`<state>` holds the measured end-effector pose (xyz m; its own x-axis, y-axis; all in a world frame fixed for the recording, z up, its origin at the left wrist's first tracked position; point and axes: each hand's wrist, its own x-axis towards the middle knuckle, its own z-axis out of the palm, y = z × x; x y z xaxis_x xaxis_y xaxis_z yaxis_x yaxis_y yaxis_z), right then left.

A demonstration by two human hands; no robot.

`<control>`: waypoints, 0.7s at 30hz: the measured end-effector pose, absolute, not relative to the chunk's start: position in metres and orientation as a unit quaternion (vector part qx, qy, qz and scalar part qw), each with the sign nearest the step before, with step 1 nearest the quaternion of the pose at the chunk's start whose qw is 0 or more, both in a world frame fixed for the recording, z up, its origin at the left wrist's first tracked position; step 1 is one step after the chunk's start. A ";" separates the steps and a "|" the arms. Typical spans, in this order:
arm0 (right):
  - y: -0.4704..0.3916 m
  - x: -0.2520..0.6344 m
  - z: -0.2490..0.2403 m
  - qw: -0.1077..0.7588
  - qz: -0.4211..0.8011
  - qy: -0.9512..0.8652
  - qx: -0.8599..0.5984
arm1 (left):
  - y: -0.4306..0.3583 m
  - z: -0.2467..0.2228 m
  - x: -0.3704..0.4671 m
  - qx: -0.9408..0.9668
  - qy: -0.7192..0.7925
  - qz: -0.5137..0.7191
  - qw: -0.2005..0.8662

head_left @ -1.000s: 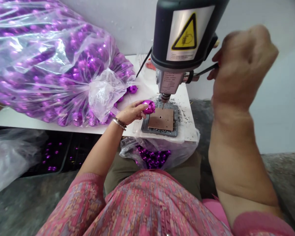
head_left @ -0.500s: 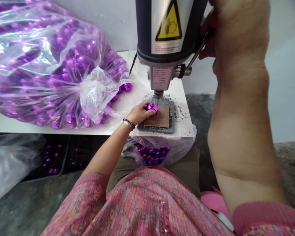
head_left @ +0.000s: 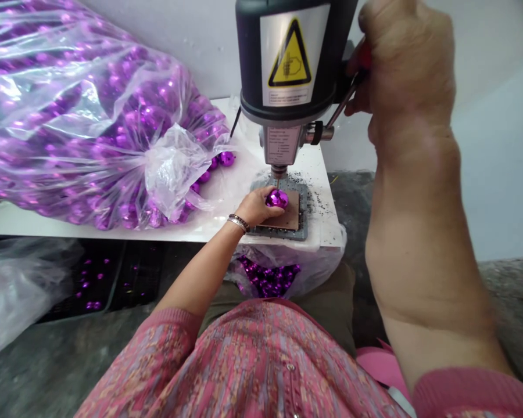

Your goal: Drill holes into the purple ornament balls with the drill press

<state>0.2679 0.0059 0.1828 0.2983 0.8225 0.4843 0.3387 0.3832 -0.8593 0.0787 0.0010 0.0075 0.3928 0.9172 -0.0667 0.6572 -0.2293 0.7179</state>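
My left hand point(head_left: 261, 208) pinches a shiny purple ball point(head_left: 278, 199) between thumb and fingers. The ball is over a brown board point(head_left: 290, 219) on the grey base point(head_left: 302, 233) of a bench drill press point(head_left: 283, 113). Right above the ball is the thin drill bit point(head_left: 279, 183); whether they touch I cannot tell. My right hand point(head_left: 405, 55), close to the camera, is wrapped round the feed lever point(head_left: 342, 103) at the machine's right side, with a red part showing at its fingers.
A big clear bag point(head_left: 91, 128) of purple balls covers the white table's point(head_left: 174, 235) left part. Dark shavings lie around the base. Below the table edge hangs an open plastic bag point(head_left: 326, 255) with purple balls point(head_left: 270, 278). Dark crates point(head_left: 91, 278) stand at lower left.
My left hand has moved slightly right with the purple ball, which now lies under the bit. My right hand, still on the lever, appears a little lower and further left.
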 end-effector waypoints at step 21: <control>-0.063 0.253 0.077 0.625 -0.063 -0.593 -0.504 | -0.001 -0.006 0.073 0.735 0.505 0.219 0.396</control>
<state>0.2526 -0.0634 0.0773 0.2896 0.5183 0.8047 0.6759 0.4846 -0.5553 0.0732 -0.0009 -0.0056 0.3937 0.9159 -0.0775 0.5688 -0.1766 0.8033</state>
